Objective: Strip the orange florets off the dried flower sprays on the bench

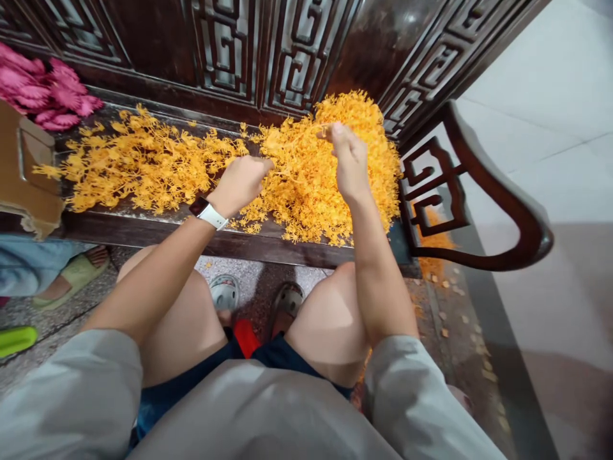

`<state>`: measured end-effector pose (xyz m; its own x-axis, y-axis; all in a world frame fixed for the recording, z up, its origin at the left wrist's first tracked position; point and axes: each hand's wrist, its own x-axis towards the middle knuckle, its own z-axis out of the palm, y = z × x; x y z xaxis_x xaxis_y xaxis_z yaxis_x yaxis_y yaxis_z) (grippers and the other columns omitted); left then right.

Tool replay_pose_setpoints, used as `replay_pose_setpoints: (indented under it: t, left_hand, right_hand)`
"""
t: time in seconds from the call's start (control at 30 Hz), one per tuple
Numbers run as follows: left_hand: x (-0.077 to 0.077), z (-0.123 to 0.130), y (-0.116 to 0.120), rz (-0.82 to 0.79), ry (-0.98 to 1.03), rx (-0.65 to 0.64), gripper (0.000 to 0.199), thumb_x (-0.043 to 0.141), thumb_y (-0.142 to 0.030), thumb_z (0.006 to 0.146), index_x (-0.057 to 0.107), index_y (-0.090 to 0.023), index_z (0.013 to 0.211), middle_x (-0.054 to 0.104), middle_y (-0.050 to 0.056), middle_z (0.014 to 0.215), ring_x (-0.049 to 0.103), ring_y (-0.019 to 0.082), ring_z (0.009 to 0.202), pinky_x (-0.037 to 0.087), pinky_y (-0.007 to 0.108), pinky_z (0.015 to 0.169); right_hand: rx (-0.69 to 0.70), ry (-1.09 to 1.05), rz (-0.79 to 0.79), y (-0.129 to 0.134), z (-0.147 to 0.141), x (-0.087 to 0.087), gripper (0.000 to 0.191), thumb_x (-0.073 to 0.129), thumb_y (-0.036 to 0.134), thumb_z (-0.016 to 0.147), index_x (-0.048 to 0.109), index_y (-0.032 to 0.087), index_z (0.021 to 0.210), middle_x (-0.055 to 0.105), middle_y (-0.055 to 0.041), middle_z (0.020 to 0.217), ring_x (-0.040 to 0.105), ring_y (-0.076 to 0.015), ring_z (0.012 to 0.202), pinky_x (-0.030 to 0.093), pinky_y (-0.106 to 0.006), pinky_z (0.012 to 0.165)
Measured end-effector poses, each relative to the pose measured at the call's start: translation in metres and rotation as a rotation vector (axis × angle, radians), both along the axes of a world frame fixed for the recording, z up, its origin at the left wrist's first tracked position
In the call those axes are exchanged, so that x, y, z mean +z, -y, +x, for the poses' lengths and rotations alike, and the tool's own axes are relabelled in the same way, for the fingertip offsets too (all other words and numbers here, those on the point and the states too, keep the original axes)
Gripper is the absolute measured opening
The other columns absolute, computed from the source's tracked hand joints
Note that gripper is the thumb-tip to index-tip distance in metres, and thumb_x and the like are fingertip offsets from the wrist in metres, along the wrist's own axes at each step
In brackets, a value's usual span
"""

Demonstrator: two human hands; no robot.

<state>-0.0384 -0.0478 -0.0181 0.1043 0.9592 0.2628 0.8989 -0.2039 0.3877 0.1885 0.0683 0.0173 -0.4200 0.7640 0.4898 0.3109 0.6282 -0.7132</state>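
Orange plastic flower pieces with thin stems make a tall heap (311, 191) on the right of the dark wooden bench and a looser, lower pile (143, 163) on the left. My left hand (244, 182), with a white-strapped watch on its wrist, is closed at the left edge of the tall heap, fingertips pinched; what they hold is hidden among the orange. Above the same heap, my right hand (350, 156) is closed too, fingers curled to the left, with an orange flower piece (306, 135) at its fingertips.
Pink flower-shaped pieces (45, 89) and a cardboard box (26, 166) sit at the far left. The carved bench back (230, 51) rises behind, and a curved armrest (502, 191) bounds the right. Orange bits (433, 243) lie on the floor. Another person's sandalled foot (71, 281) shows at left.
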Motion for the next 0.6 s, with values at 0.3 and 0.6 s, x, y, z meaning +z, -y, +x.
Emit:
replay_pose_setpoints:
  t: [0.3,0.6]
  left_hand:
    - [0.000,0.010,0.003,0.054,-0.149,0.072,0.049,0.050,0.007,0.080,0.078,-0.019,0.111,0.078,0.013,0.094,0.074,0.027,0.094,0.051,0.037,0.079]
    - [-0.002,0.008,0.003,0.056,-0.096,0.085,0.044,0.050,0.002,0.086,0.078,-0.020,0.113,0.078,0.012,0.092,0.073,0.027,0.094,0.051,0.039,0.085]
  right_hand:
    - [-0.159,0.151,0.258,0.038,0.001,0.022,0.060,0.042,0.065,0.107,0.056,0.033,0.155,0.048,-0.0108,0.163,0.031,-0.0424,0.160,0.027,-0.071,0.129]
    - [0.205,0.171,-0.092,0.033,-0.004,0.008,0.048,0.073,0.073,0.090,0.076,0.026,0.097,0.075,-0.0085,0.104,0.064,-0.0319,0.112,0.045,-0.053,0.114]
